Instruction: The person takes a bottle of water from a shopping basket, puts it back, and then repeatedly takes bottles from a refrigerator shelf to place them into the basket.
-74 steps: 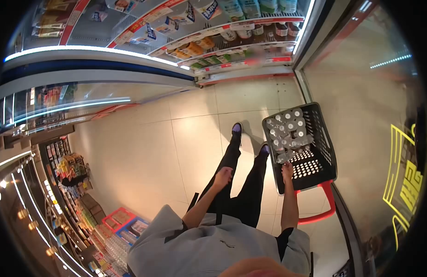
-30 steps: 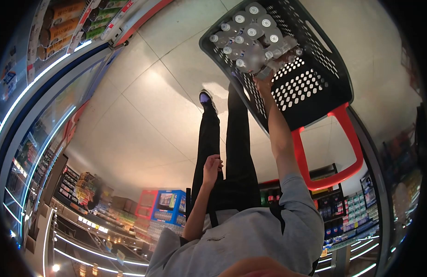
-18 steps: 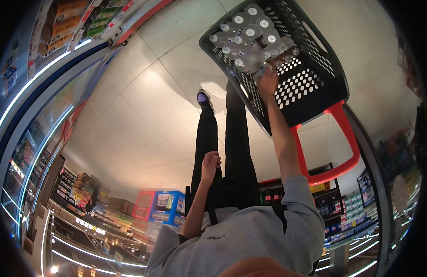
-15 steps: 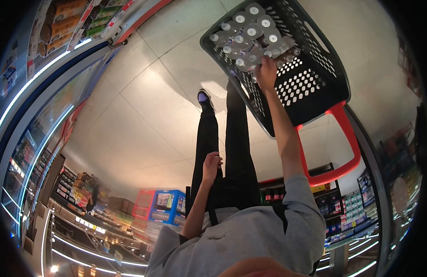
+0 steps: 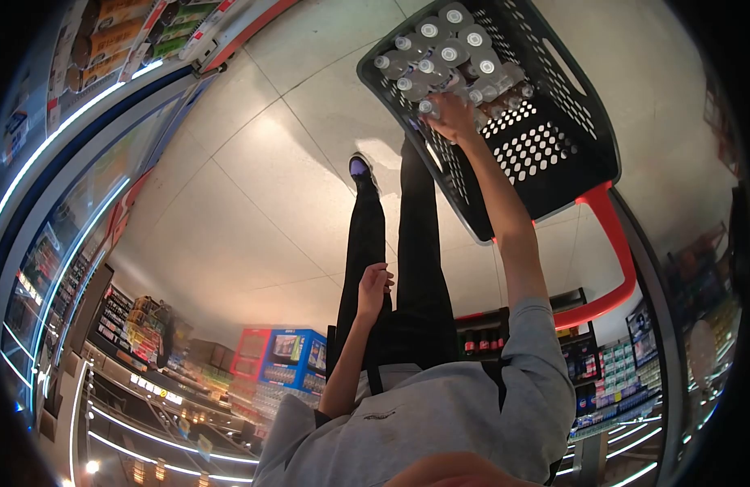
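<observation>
Over the clear bottles (image 5: 451, 53) packed in the dark perforated basket (image 5: 545, 183), my right hand (image 5: 454, 120) reaches in at the near left side. Its fingers are apart and touch the bottle tops, and it covers part of the bottles beneath. The bottles stand together with white caps facing up. My left hand (image 5: 375, 284) hangs in front of my dark trousers with its fingers loosely curled and nothing visible in them.
The basket's red handle (image 5: 617, 243) curves toward my right side. A glass-fronted cooler (image 5: 75, 203) with lit edges runs along the left. Behind stand a blue display crate (image 5: 287, 361) and shelves of drinks (image 5: 614, 373). My shoe (image 5: 359, 166) is on the tiled floor.
My right hand has shifted left across the bottles, and its fingers have spread. The basket and its handle appear slightly farther right. My left hand has barely moved.
</observation>
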`<state>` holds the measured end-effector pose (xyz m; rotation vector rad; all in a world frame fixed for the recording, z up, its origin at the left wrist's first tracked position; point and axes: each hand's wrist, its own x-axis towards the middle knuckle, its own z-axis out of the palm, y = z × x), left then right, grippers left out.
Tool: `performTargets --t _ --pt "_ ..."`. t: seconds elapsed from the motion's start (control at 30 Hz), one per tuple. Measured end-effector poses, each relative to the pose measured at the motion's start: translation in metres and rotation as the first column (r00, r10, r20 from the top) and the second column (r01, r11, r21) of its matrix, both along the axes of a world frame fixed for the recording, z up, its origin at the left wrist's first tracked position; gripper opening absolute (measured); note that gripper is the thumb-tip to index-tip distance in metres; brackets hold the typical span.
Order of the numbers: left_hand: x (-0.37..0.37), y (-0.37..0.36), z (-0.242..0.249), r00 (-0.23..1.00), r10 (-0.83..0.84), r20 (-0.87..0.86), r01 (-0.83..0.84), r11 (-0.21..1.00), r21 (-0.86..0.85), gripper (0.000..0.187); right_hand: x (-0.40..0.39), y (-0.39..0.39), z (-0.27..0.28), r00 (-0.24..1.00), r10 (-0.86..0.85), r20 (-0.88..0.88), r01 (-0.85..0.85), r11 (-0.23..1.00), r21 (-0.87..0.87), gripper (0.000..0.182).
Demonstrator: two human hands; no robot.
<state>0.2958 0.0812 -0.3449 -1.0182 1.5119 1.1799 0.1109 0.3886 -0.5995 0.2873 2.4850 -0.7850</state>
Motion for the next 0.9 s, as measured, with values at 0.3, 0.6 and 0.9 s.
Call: performTargets --t 0.3,0.6,0.9 --pt "-0.012 -0.003 0.008 1.000 -0.010 -0.020 0.009 0.999 -0.035 0.024 0.007 0.014 -0.016 0.956 -0.051 -0.289 0.013 0.991 -0.134 0.039" --pt "-0.011 -0.021 0.000 0.997 0.018 -0.072 -0.021 0.999 -0.042 0.023 0.058 0.072 -0.017 0.853 -0.466 -0.236 0.448 0.885 -0.128 0.040" --pt "-0.003 -0.018 -0.002 1.000 0.018 -0.012 -0.018 1.000 -0.007 0.024 0.113 0.111 -0.087 0.420 -0.882 0.214 0.884 0.345 -0.314 0.046"
